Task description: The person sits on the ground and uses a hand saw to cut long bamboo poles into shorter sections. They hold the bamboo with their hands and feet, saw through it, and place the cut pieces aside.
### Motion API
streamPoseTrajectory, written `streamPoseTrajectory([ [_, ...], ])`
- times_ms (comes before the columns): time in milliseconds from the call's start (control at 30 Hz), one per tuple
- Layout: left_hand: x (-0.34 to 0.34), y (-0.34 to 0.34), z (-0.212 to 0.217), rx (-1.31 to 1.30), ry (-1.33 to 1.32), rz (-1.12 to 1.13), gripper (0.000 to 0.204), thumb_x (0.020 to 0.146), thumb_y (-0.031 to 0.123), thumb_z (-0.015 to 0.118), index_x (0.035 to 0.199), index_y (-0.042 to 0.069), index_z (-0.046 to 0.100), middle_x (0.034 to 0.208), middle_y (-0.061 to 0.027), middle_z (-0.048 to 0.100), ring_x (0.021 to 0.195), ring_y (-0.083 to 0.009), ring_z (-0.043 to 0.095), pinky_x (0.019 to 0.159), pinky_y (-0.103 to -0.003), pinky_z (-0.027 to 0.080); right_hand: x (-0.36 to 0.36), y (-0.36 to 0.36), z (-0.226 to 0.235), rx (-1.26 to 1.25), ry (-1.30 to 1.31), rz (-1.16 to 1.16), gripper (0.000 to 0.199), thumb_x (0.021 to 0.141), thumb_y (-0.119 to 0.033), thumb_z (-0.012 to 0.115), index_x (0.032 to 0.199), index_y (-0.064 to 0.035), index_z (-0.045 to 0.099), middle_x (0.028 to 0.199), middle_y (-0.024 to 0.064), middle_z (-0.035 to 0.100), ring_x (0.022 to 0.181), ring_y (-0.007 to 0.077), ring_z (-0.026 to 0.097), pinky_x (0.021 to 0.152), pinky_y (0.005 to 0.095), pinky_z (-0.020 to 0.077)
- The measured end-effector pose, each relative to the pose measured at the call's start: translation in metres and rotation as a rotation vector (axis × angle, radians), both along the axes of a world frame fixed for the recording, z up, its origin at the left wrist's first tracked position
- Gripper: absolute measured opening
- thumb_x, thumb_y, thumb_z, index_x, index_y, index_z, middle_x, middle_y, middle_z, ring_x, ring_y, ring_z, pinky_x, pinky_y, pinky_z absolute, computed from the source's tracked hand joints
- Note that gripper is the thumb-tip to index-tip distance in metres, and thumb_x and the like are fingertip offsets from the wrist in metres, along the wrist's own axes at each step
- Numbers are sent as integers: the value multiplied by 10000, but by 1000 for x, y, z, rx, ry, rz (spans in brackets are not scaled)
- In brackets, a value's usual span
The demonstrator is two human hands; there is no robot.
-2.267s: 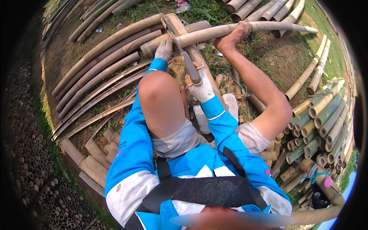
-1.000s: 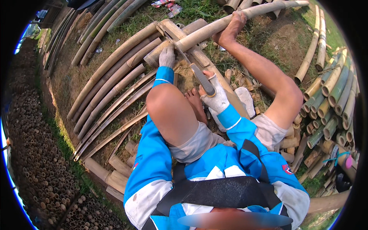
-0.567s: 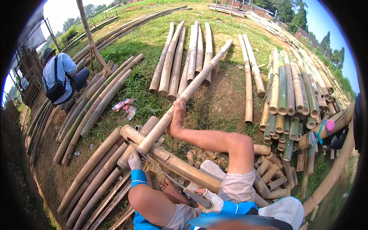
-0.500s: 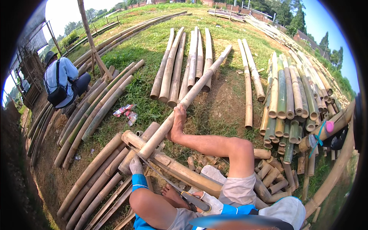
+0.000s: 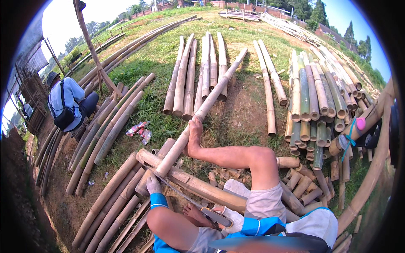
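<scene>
The right hand point(image 5: 231, 219) is wrapping round the handle of a hand saw point(image 5: 217, 217), so that grip is closed. The blade is slanting up to the near end of a long bamboo pole point(image 5: 209, 101), which is lying across a thick log point(image 5: 202, 187). I'm guessing the log is working as a sawing rest, lifting that end off the dirt. The bare foot point(image 5: 194, 131) is pressing on the pole further up, probably stopping it rolling; pretty handy clamp tbh. The gloved left hand point(image 5: 153, 184) is sitting right by the pole's near end and a short thick piece point(image 5: 168, 146), maybe steadying something, but I can't tell if it's gripping.

Short offcuts point(image 5: 301, 192) are piling up near the knee, and the big bamboo stack point(image 5: 314, 97) is sitting off to the right, seemingly sorted out of the way.

As for writing, I'm not seeing anything legible. Some red and white wrappers point(image 5: 138, 128) are lying in the grass, but any print is coming out too small.
</scene>
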State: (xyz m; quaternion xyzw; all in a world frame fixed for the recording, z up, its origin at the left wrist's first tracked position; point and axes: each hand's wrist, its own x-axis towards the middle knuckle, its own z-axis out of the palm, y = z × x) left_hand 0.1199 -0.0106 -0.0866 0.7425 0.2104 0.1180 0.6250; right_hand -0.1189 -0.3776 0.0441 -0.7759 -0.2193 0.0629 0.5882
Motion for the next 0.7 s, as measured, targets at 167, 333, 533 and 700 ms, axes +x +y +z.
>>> streamPoseTrajectory([
  [167, -1, -9, 28, -167, 42, -77, 544, 1073, 508, 513, 1066, -7, 689, 837, -106, 695, 762, -201, 688, 666, -356, 544, -12, 2, 30, -132, 196, -31, 694, 845, -154, 751, 1464, -43, 457, 1219, 119, 654, 1162, 213, 651, 1041, 328, 495],
  [333, -9, -10, 37, 25, 53, -70, 415, 1085, 398, 517, 1121, 17, 676, 843, -123, 678, 781, -252, 694, 683, -391, 559, 158, 141, 0, -54, 137, -39, 634, 829, 18, 694, 1412, -57, 455, 962, 87, 606, 855, 215, 633, 789, 359, 546],
  [533, 1, 5, 4, 521, -16, -176, 261, 1041, 153, 459, 1212, 64, 635, 1077, -272, 679, 1041, -454, 673, 900, -530, 549, 93, 87, -26, 29, -219, -110, 654, 817, -9, 709, 1425, -38, 470, 1284, 207, 599, 1148, 361, 635, 1018, 392, 514],
  [700, 13, 15, -27, 438, -90, -210, 266, 1007, 91, 488, 1231, 44, 623, 1078, -255, 658, 982, -442, 667, 886, -511, 554, -45, -31, 1, -157, -146, -134, 588, 824, -29, 671, 1382, -14, 488, 1216, 196, 587, 1097, 333, 654, 925, 393, 539],
])
